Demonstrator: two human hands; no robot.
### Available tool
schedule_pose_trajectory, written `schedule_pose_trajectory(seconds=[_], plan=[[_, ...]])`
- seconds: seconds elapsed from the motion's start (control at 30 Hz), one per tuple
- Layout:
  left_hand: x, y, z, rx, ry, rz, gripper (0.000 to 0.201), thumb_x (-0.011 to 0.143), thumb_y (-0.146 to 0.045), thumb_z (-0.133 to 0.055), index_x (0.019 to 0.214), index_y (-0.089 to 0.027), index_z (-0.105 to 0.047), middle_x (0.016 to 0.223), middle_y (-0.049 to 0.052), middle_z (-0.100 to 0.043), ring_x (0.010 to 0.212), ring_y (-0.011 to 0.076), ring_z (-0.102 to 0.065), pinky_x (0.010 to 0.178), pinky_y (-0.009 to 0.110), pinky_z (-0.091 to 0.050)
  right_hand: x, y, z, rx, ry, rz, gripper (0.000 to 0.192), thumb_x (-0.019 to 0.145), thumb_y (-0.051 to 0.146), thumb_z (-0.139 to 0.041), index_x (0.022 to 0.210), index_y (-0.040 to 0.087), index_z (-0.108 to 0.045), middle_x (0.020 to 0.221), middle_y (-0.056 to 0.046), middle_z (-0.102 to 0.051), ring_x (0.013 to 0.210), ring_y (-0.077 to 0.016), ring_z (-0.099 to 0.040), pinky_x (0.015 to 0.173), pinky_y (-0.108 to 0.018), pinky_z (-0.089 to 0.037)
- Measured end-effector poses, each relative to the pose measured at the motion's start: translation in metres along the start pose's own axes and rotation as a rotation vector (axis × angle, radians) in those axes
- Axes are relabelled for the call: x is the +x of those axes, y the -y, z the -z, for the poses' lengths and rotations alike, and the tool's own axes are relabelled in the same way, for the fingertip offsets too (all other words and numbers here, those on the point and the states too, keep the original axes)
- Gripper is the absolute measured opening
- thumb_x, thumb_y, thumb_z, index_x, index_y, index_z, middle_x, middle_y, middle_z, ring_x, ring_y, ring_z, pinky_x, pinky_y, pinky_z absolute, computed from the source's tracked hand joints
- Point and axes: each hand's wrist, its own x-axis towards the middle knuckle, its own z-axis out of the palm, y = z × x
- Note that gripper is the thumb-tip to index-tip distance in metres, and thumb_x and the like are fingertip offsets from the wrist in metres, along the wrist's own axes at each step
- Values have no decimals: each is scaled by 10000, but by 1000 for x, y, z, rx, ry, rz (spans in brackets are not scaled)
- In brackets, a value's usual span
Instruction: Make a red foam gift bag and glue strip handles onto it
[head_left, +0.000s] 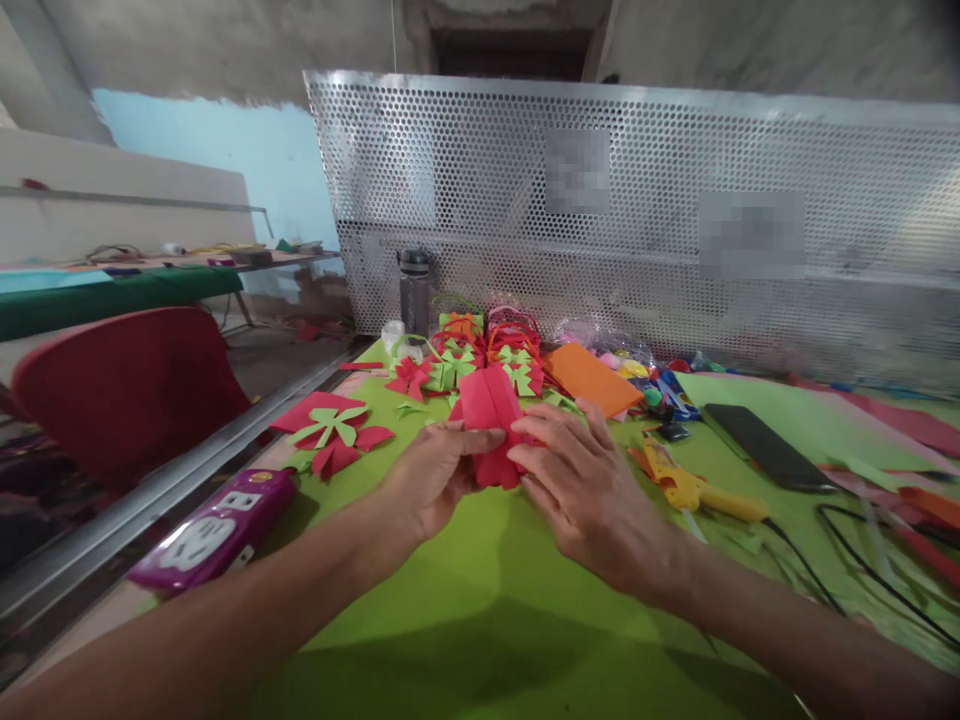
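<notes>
A folded piece of red paper (489,405) is held up between my two hands over the green-covered table (450,620). My left hand (431,475) grips its left side, thumb across the front and fingers behind. At its right edge, my right hand (581,485) presses with the fingertips bent round it; part of the paper's lower right side is hidden there. Left of my hands lie red and light green paper flower cutouts (330,428). Just behind the held paper stand several small red and green paper baskets (514,345) with flowers and handles.
A yellow glue gun (682,487) with a black cord lies at right, near a black phone (765,445). Orange paper (592,380) is behind my right hand. A purple pencil case (217,530) sits at left; a grey bottle (414,290) stands before the perforated metal panel (637,240).
</notes>
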Motion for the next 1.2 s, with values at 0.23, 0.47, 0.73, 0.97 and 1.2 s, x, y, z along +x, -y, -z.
schedule_pose_trajectory(seconds=[0.23,0.47,0.73,0.97,1.2], plan=[[-3,-1,-5,-12,-10,2,57,633,-69,-643,601,-116,-641,576,9,-639,522,112,-563,546,254,-459,-5,-1,-1,-26,-41,15,225,821,34,-483,993,153,-568,1110,-103,-607,1141,-240,-480,1035,-512,-203],[-2,2,-4,-17,-10,2,69,597,-80,-685,624,-119,-634,568,12,-641,522,120,-567,539,256,-470,-2,-1,1,-95,-34,105,208,836,54,-444,958,115,-600,998,-124,-637,898,-233,-574,819,-407,-454],[1,8,-1,-13,20,-9,90,585,-91,-686,622,-120,-609,596,21,-655,531,127,-587,546,260,-481,-1,-3,5,-180,-10,200,223,852,66,-413,943,102,-613,922,-131,-651,836,-230,-602,688,-363,-503],[2,9,2,22,17,7,128,585,-117,-700,672,-116,-605,617,44,-671,526,151,-605,540,291,-505,-1,-5,4,-108,21,162,200,845,74,-449,959,97,-611,932,-119,-655,854,-221,-596,763,-375,-488],[2,8,0,11,-21,-15,121,574,-81,-704,592,-123,-591,561,20,-644,484,115,-587,504,230,-487,1,-3,6,-62,11,126,211,829,58,-445,944,107,-615,912,-116,-661,835,-215,-603,743,-362,-491]])
